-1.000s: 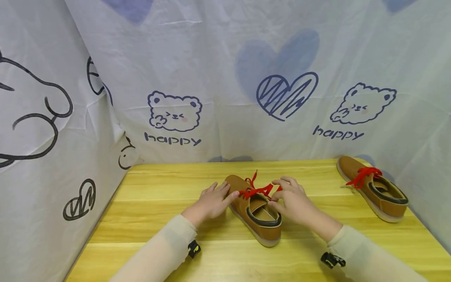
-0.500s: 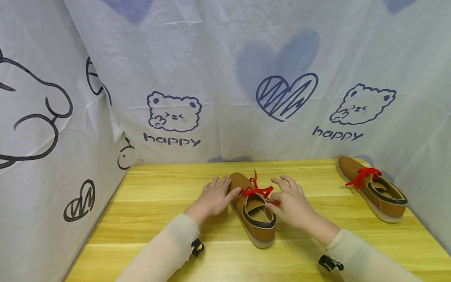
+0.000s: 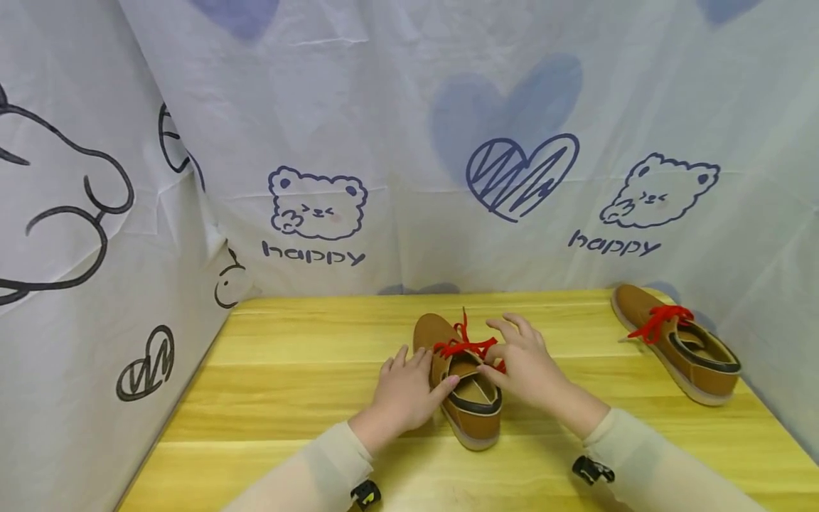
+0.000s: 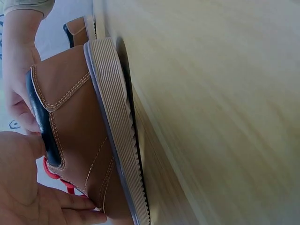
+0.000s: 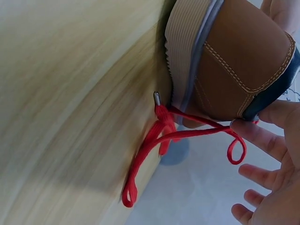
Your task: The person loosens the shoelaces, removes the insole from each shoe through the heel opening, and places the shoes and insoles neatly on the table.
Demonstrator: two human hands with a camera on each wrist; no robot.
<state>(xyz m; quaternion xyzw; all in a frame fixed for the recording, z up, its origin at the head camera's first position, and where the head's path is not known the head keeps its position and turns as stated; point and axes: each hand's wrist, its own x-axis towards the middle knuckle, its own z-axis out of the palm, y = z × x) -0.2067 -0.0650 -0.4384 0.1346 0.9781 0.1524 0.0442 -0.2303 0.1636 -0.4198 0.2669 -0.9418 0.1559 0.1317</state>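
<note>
A brown leather shoe (image 3: 476, 424) with a black collar stands on the wooden table, toe pointing away. Red laces (image 3: 457, 348) cross its front, and in the right wrist view a loop of the red lace (image 5: 150, 140) hangs down the right side. My left hand (image 3: 406, 395) holds the shoe's left side, thumb over the collar and fingers along the upper (image 4: 70, 112). On the opposite side, my right hand (image 3: 525, 366) pinches the collar edge between thumb and index finger close to the lace, its other fingers spread.
A second brown shoe (image 3: 694, 355) with tied red laces stands at the right back of the table (image 3: 288, 398). White cloth (image 3: 409, 142) printed with bears and hearts hangs behind the table and along both sides.
The shoe's heel has swung left, so the shoe points straighter ahead. My left hand slid from near the toe back to the collar. My right hand shifted slightly left.
</note>
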